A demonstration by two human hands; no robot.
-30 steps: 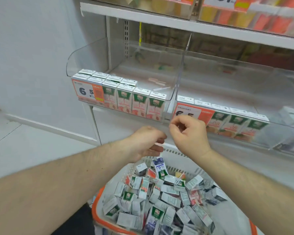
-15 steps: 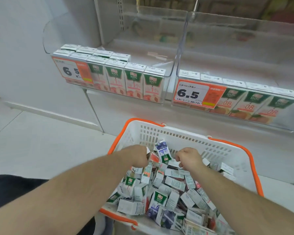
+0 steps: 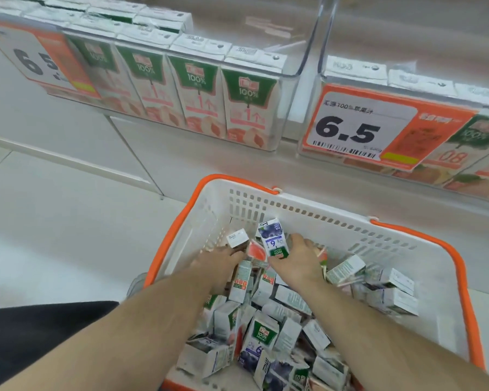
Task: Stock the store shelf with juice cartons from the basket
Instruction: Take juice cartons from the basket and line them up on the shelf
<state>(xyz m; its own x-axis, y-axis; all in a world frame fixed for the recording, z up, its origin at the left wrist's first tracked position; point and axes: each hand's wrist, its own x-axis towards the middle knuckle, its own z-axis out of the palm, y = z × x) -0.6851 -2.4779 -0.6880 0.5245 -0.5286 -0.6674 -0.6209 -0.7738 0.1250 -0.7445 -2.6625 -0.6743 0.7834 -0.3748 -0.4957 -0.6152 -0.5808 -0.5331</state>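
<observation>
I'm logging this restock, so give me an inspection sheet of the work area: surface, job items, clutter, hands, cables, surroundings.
Surface: pale tiled floor; the basket, white with an orange rim, sits below the shelf.
Job's things: loose juice cartons heaped in the basket; blueberry carton standing on top at the far end; peach cartons lined up in the left clear shelf bin; more cartons behind the 6.5 price tag.
Clutter: nothing seen.
Hands: left hand and right hand both down among the cartons; grips hidden.
Cables: nothing seen.
Surroundings: white shelf base panel.
</observation>
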